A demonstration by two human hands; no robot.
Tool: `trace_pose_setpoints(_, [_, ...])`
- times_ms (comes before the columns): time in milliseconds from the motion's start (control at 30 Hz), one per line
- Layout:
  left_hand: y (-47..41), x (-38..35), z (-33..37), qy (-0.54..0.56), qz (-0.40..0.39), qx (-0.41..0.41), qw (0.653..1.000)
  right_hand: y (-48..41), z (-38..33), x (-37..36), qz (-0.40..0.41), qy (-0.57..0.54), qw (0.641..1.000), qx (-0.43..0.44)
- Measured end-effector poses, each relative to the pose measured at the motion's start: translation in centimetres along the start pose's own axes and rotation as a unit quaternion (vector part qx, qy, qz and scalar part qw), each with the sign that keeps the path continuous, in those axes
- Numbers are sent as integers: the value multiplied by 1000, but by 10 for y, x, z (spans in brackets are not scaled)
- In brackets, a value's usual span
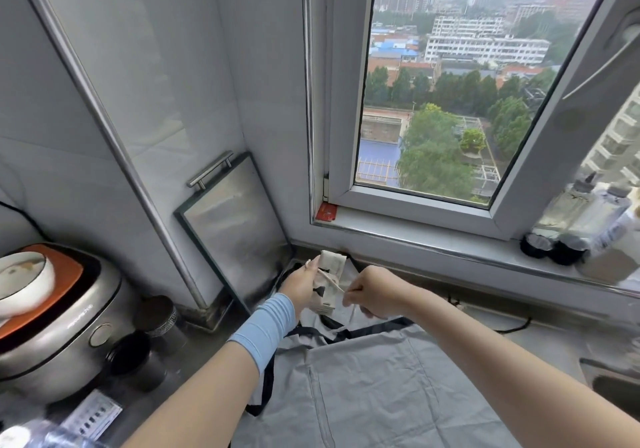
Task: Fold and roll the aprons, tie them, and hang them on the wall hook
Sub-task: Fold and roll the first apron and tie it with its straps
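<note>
Nearest, below both forearms: a pale grey fabric apron [374,388] lies spread flat on the grey counter [540,337]. Its black straps [265,378] trail off its left edge. The edge of a sink [616,388] lies well to the right of the hands.

Left of the grip, a silver rice cooker with an orange lid [59,337] and two dark round canisters [156,316] crowd the counter.

Grip: the left hand [299,286], with a light blue sleeve [266,330] on the wrist, has its fingers wrapped round a rolled cream apron with black markings [330,274] and holds it upright above the grey apron's top edge. The right hand [372,292], just beside the roll, is closed in a pinch on a thin cream tie [330,280] drawn taut across the roll.

Beyond the grip: a brushed steel board with a bar handle [235,226] leans in the wall corner, close behind the left hand. The steel-edged window sill [433,240] runs behind, with clear dark-capped bottles [568,226] at its far right.
</note>
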State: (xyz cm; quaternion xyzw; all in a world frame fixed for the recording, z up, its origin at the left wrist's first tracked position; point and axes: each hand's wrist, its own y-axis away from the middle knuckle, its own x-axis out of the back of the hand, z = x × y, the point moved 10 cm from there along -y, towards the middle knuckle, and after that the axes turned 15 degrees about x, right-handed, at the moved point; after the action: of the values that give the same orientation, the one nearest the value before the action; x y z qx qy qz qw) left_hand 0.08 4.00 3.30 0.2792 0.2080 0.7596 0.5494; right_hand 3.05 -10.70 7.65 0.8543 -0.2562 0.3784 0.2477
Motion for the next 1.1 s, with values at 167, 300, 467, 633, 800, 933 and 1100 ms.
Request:
trace_pose_setpoints(167, [19,-33,2,-62,-46,-112,991,21,53,-49,63,-506,842,-176])
trace_pose_setpoints(300, [32,-55,-10,-110,-60,-194,973,24,76,-66,79,-632,739,-221])
trace_pose_setpoints(467, [20,-76,-44,-194,-44,-230,953,21,82,-85,56,-623,752,-205])
trace_pose_setpoints(633, [7,-82,-76,-187,-56,-210,958,23,105,-117,111,-631,737,-216])
trace_pose_setpoints(800, [-7,-86,-113,-173,-57,-141,973,33,119,-144,185,-598,759,-181])
trace_pose_setpoints(933, [-16,-100,-138,-247,-41,-124,960,39,134,-161,223,-536,802,-143])
trace_pose_setpoints(1100, [-22,-108,-171,-308,27,-72,948,47,143,-180,194,-427,877,-102])
